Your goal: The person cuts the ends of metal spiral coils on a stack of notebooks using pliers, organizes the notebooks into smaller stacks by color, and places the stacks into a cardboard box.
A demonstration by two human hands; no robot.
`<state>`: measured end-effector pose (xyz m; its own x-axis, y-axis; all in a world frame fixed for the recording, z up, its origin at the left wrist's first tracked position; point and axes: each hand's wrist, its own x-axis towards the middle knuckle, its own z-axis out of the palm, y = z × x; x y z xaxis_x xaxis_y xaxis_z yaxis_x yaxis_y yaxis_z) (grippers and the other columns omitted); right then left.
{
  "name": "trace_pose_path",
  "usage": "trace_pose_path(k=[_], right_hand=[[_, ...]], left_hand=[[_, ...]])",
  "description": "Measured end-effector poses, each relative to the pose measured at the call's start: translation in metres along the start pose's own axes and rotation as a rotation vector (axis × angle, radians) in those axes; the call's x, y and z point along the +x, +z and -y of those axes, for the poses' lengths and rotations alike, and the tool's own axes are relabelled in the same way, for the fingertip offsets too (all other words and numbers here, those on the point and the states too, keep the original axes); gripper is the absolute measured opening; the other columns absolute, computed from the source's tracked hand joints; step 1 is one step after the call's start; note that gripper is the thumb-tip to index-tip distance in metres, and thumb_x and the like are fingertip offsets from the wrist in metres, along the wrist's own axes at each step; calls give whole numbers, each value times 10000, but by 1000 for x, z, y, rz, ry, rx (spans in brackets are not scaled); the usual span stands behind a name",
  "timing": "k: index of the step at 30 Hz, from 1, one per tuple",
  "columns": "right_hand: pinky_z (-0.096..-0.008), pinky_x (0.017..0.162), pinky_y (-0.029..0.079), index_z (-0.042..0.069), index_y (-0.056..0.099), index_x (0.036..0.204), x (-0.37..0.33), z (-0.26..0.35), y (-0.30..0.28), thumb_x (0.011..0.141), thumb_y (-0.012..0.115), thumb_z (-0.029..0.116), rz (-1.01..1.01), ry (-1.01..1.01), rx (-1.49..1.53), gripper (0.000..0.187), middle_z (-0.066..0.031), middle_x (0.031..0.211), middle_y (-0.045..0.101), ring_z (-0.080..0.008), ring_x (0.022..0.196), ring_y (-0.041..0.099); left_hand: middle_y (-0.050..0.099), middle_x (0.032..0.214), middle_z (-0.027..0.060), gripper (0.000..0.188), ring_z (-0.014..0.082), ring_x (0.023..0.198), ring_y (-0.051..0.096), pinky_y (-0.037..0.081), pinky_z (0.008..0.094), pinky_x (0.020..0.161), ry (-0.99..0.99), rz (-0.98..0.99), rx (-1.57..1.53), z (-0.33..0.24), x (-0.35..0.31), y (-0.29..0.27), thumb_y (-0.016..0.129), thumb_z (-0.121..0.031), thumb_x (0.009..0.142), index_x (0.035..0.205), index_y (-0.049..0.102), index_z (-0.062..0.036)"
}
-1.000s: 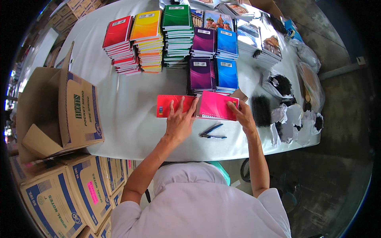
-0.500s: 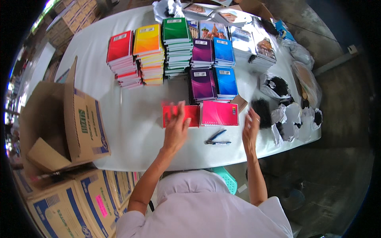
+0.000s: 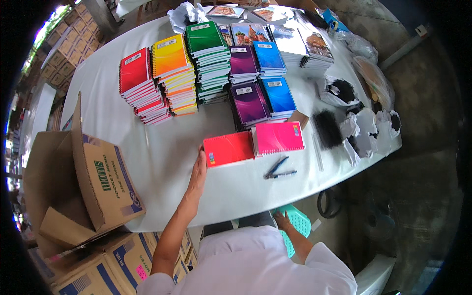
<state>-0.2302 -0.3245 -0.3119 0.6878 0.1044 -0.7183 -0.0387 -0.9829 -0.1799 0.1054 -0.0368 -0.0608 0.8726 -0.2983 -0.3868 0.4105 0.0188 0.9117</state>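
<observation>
A red spiral notebook [image 3: 228,149] lies on the white table, touching a pink spiral notebook [image 3: 279,138] on its right. My left hand [image 3: 198,169] rests against the red notebook's left edge, fingers stretched out along it. Low beside my body, my right hand [image 3: 282,221] is closed over the rim of a turquoise plastic stool [image 3: 296,222]; its fingers are partly hidden. Blue-handled cutting pliers [image 3: 279,170] lie on the table just in front of the pink notebook.
Tall notebook stacks stand behind: red [image 3: 135,71], yellow [image 3: 170,53], green [image 3: 205,37], purple [image 3: 250,102] and blue [image 3: 279,96]. An open cardboard box [image 3: 105,182] is at the left, above closed cartons [image 3: 125,263]. Black wire coils [image 3: 328,129] and crumpled paper sit right.
My left hand has moved off the red notebook's top to its left edge. My right hand has left the table's right side and gone down to the stool. The view has shifted.
</observation>
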Motion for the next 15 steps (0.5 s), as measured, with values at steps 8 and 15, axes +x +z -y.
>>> trace_pose_path(k=[8,15], right_hand=[[-539,1070,319,124,561,1229,71,-30,-11,837,558,224,89,-38,-103,404,-107,1315,534,-275,1260,471],[-518,1043,355,118,569,1218,46,-50,-21,836,563,222,125,22,-12,396,-110,1292,553,-277,1224,503]], left_hand=[[373,1462,100,745,201,1361,323,226,346,1123,-97,-95,-125,27,14,-17,263,-603,968,1442,317,-31],[418,1429,113,726,208,1302,412,295,355,1094,-123,-60,-138,20,13,-27,254,-577,982,1452,293,-25]])
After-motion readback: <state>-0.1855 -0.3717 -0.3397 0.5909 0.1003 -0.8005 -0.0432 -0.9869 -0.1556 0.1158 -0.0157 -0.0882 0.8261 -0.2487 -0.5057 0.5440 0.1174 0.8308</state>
